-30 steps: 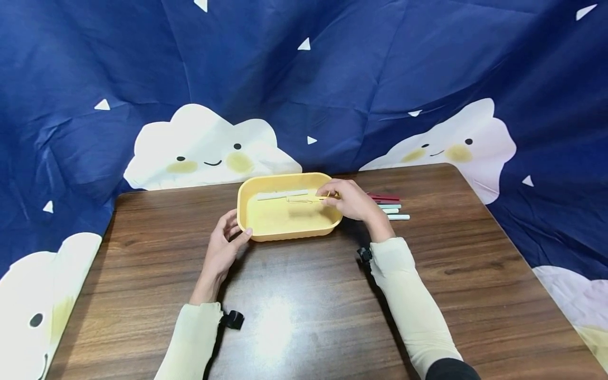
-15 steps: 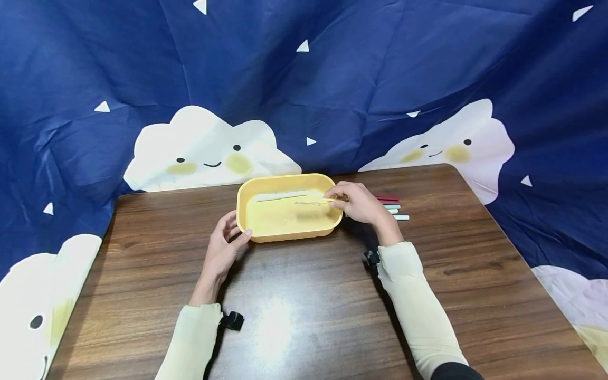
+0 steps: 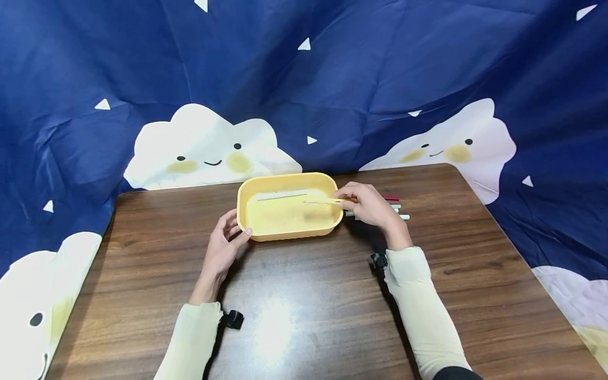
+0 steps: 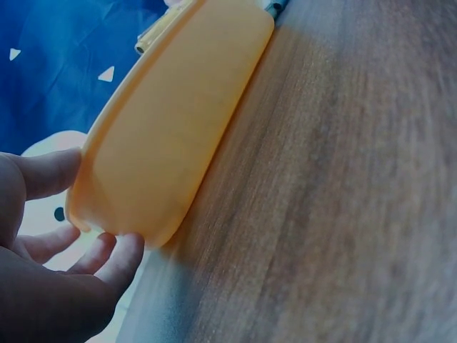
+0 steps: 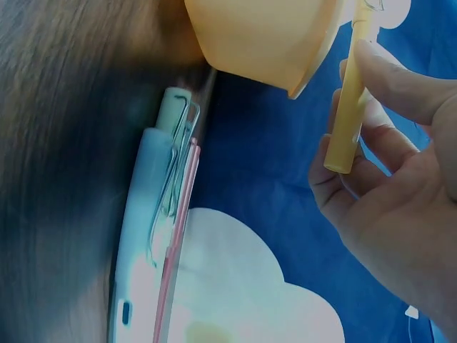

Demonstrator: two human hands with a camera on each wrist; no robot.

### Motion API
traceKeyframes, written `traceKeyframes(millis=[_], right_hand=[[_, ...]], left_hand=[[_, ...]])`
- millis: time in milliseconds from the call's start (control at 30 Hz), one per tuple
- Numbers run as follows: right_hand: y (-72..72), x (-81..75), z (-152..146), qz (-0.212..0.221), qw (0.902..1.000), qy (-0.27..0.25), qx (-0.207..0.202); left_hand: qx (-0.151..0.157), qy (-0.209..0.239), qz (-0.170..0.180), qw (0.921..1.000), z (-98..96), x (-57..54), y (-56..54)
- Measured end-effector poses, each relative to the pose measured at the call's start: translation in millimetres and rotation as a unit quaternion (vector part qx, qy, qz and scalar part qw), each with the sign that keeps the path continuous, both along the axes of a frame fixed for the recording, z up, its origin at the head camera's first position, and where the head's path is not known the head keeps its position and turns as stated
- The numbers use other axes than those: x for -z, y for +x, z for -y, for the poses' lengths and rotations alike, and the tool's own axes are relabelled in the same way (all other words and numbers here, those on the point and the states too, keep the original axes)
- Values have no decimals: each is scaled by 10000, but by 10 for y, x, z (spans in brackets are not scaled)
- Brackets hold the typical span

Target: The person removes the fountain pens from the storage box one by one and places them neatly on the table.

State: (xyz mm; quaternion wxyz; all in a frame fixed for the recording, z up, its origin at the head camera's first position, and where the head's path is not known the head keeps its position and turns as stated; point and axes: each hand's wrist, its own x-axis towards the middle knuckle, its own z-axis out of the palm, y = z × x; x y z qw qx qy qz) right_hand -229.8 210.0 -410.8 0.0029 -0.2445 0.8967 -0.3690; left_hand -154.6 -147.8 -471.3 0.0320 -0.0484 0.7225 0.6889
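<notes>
A yellow pen [image 3: 319,201] with a wire clip is pinched between the thumb and fingers of my right hand [image 3: 372,206]. It lies level above the right end of a yellow plastic tray [image 3: 294,236], its clip end pointing left over the tray. In the right wrist view, the pen's plain end [image 5: 343,146] sticks out below my thumb. My left hand [image 3: 222,248] grips the tray's left end, thumb at the rim and fingers curled against the outer wall, as the left wrist view shows. A white pen [image 3: 282,195] lies inside the tray, near its far wall.
Right of the tray, several pens lie side by side on the wooden table [image 3: 304,295], partly hidden by my right hand. Among them are a light blue pen [image 5: 143,207] and a red one [image 3: 392,198]. A blue cloud-patterned cloth [image 3: 332,79] hangs behind the table.
My right hand has moved to the right with the yellow pen, from over the tray's inside to its right rim. My left hand and the tray have stayed in place.
</notes>
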Motion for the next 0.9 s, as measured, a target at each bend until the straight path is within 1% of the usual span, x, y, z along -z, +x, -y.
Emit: traceKeyframes(millis=[267, 700, 900], right_hand=[[53, -17, -173, -120, 9998, 110, 84], [39, -5, -480, -499, 9981, 321, 183], [64, 1, -620, -614, 9969, 412, 270]], left_hand=[[19, 6, -3, 10000, -11, -7, -3], [23, -47, -13, 10000, -10, -2, 4], [24, -57, -45, 10000, -12, -4, -5]])
